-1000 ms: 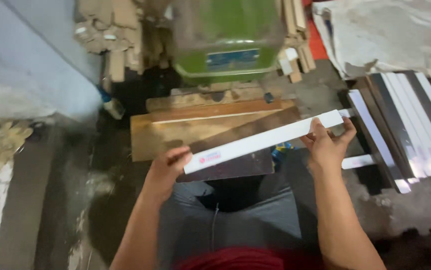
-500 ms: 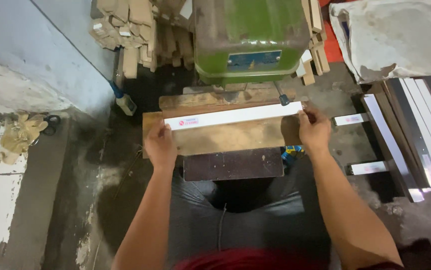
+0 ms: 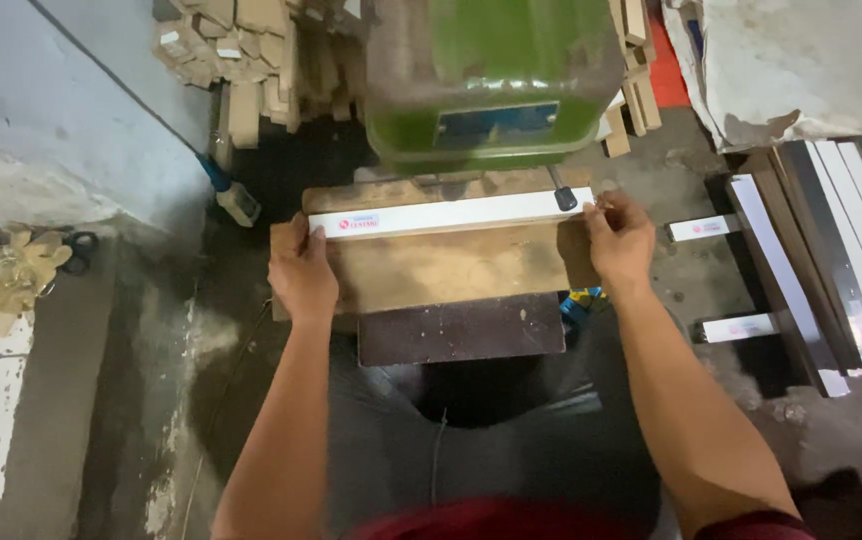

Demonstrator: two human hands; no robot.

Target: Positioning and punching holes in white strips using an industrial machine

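Both hands pinch the ends of a long white strip (image 3: 451, 213): left hand (image 3: 303, 268) closed on its left end, right hand (image 3: 619, 240) closed on its right end. Strip lies flat across the far edge of the wooden board (image 3: 451, 265), just under the green machine (image 3: 491, 80).

To do this well, I judge: keep the strip square against the machine's base, even pressure from both ends, fingers clear of the middle where the machine head sits.

Strip is smooth, glossy, flat, straight-edged, with a small red mark near the left end. Board is worn, scuffed raw wood; a darker panel (image 3: 461, 330) sits nearer me. More glossy white and dark strips (image 3: 831, 250) stacked at right. Rough wood offcuts (image 3: 241, 60) piled far left. Floor is grimy concrete.
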